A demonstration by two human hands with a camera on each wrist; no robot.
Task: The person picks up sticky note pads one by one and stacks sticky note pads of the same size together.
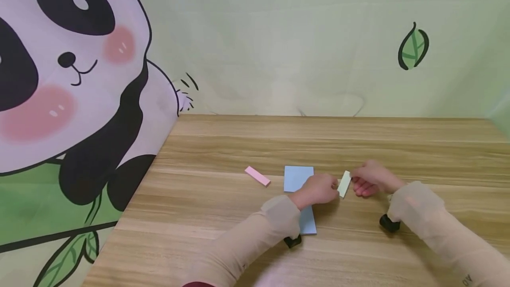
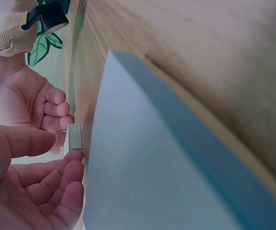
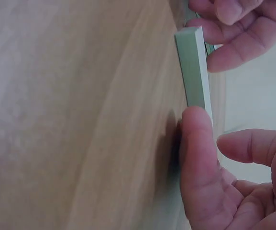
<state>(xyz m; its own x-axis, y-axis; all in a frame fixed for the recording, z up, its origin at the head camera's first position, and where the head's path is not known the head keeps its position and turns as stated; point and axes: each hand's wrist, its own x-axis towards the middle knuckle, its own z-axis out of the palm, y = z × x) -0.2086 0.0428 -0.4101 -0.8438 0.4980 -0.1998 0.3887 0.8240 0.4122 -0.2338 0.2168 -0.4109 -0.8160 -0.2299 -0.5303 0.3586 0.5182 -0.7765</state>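
Nearest the viewer, two forearms in pale beige sleeves (image 1: 255,238) reach forward over the wooden table (image 1: 239,216), each with a dark strap at the wrist. The left hand (image 1: 316,190) lies over the far half of a light blue pad (image 1: 296,176) that rests flat on the table; its thumb and forefinger pinch the near end of a small pale green pad (image 1: 344,184), which stands tilted just off the blue pad's right edge. In the left wrist view the green pad (image 2: 74,136) shows end-on, caught between the left thumb above and the fingertips (image 2: 73,158) below, with the blue pad (image 2: 142,163) filling the foreground beside it. The right hand (image 1: 372,178) meets the green pad from the other side: its curled fingers close on the far, upper end, so the pad spans the narrow gap between the two hands, held at both ends rather than lying on the table. The right wrist view shows the green pad (image 3: 194,67) edge-on as a thick stack, the right thumb (image 3: 197,163) pressed against its lower end and the other hand's fingers (image 3: 233,33) wrapped about its top end. Further left, well apart from both hands, a thin pink pad (image 1: 257,176) lies flat and slanted on the wood. Beyond the table rises a pale green backdrop (image 1: 318,48) with a leaf print (image 1: 413,47) and, at left, a big panda (image 1: 67,79).
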